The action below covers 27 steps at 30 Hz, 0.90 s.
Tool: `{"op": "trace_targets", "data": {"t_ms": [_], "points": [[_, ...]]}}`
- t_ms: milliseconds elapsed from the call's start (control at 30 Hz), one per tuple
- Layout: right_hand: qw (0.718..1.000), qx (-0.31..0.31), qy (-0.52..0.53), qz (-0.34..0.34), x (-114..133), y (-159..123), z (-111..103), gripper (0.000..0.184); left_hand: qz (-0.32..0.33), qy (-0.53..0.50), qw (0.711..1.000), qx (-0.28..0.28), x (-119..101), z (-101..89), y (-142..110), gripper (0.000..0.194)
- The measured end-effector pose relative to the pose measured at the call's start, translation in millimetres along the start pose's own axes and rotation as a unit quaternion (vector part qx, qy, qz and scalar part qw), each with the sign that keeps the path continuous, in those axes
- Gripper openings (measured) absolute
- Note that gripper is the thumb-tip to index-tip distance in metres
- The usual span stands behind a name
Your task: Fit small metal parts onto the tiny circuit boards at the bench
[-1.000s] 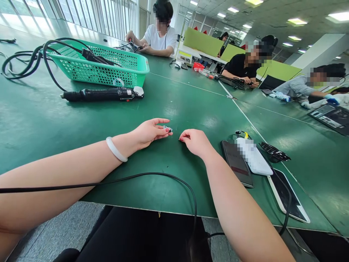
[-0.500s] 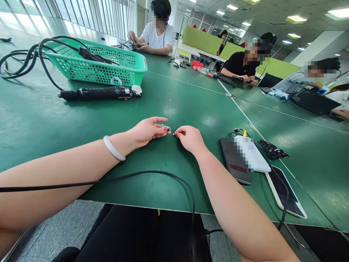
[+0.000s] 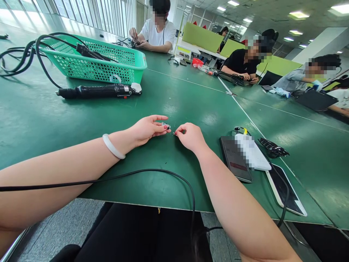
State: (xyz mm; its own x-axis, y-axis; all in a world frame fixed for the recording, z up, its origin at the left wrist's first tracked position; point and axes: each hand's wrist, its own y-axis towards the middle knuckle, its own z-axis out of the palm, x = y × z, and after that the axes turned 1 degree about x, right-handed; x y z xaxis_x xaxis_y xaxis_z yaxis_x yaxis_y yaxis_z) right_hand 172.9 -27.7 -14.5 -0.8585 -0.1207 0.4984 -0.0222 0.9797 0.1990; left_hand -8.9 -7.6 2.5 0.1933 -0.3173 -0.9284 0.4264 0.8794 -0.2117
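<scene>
The left hand point(image 3: 148, 131) grips a small clump point(image 3: 166, 126); the right hand point(image 3: 192, 136), near but apart, pinches 1 tiny piece point(image 3: 174, 134). Seemingly fine handling; the next move calls for steadiness.

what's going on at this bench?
Someone's bare left hand holds a small, shiny clear-and-dark cluster, too small to identify, above the green tabletop. The right hand pinches a tiny silvery piece nearby; the hands are apart. A black cylindrical power tool lies before the mint-green perforated plastic basket.
</scene>
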Motion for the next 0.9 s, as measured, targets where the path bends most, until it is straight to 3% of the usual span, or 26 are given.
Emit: {"op": "trace_targets", "data": {"t_ms": [267,500,667,800,900], "points": [[0.996,0.003,0.068,0.063,-1.6,1.7,-1.7,0.016,0.001,0.014,1.0,-0.002,0.4,-1.2,0.7,0.037],[0.999,0.049,0.014,0.016,-7.5,-0.1,-8.7,0.008,-0.004,0.033,0.999,0.007,1.2,-2.6,1.9,0.03],[0.999,0.017,-0.017,-0.021,-1.7,-3.0,-10.5,0.013,-0.001,0.065,0.998,-0.006,-0.1,0.2,0.6,0.027],[0.997,-0.056,0.036,-0.043,8.2,-8.6,-15.0,0.013,0.006,0.106,0.994,-0.011,-0.1,1.8,-1.0,0.028],[0.992,-0.072,0.065,-0.083,17.5,-11.9,-15.2,0.013,0.017,0.13,0.991,0.002,1.5,1.1,-0.6,0.029]]}}
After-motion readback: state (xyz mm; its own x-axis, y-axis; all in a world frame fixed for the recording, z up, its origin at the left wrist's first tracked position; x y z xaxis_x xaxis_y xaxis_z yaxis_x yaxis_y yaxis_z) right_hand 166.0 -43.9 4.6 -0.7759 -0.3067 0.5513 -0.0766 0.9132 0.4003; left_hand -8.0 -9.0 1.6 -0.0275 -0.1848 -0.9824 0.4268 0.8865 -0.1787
